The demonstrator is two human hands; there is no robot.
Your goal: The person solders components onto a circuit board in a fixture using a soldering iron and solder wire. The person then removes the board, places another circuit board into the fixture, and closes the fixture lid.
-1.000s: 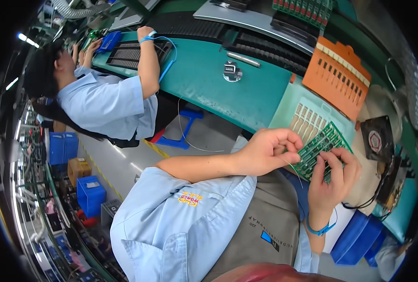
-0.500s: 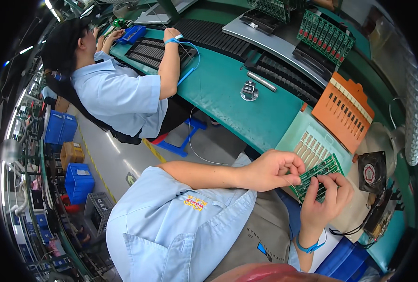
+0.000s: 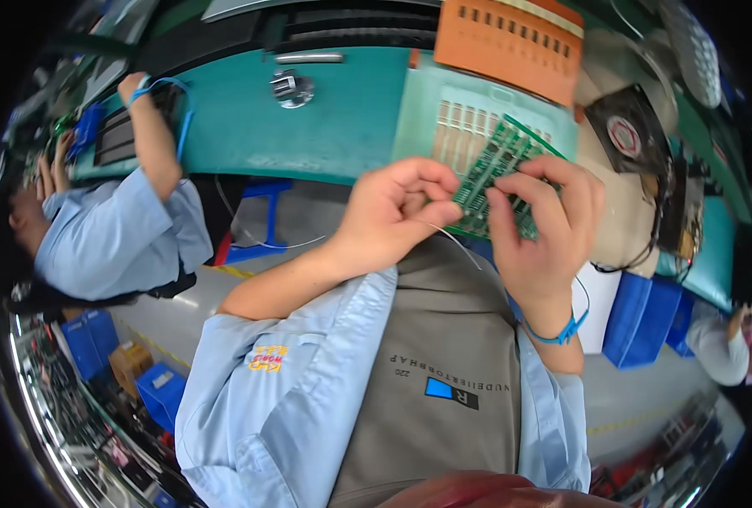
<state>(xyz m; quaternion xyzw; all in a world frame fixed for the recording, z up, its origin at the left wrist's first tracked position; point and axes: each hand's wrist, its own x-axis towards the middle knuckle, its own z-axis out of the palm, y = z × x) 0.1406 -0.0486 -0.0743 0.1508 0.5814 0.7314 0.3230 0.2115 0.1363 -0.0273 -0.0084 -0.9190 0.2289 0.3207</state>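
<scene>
1. Your left hand (image 3: 401, 207) comes in from the lower left with the elbow bent, its fingers curled toward the thumb and pinching the left edge of the green circuit board (image 3: 504, 161); a thin pale wire (image 3: 465, 248) trails from beside that thumb.
2. Your right hand (image 3: 545, 216) reaches up from below, wrist nearly upright in a blue wristband (image 3: 564, 331), thumb and fingers arched over the board with their tips close together at its face; you cannot tell whether a small part lies between them.
3. The board is tilted between your hands, above the near part of the pale green tray (image 3: 411, 127) at the right end of the counter (image 3: 350, 127).
4. An orange panel (image 3: 511, 49) stands along the tray's far edge.
5. Near the counter's far edge lie a metal rod (image 3: 308, 57) and, just nearer you, a small round metallic device (image 3: 292, 88).
6. To your left, a co-worker (image 3: 122, 229) in light blue has a forearm over the counter; blue bins (image 3: 159, 391) stand on the grey floor (image 3: 173, 326) behind.
</scene>
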